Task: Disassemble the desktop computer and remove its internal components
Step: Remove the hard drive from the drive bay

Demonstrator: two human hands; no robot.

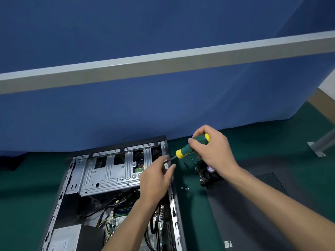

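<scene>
Two hands on one screw at the drive cage!
Right hand (pixel 215 151) fingers clamp the screwdriver (pixel 193 145) handle; left hand (pixel 155 178) fingers pinch its shaft, guiding the tip at the open computer case (pixel 116 187) edge on the counter (pixel 27 187). Judging next: seat, twist, lift the cage.

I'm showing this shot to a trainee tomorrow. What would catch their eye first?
Probably the green and yellow screwdriver, gripped by the right hand at the centre, its shaft angled down to the left hand at the right edge of the open computer case. Next, the removed fan and small screws lying on the green mat right of the case.
</scene>
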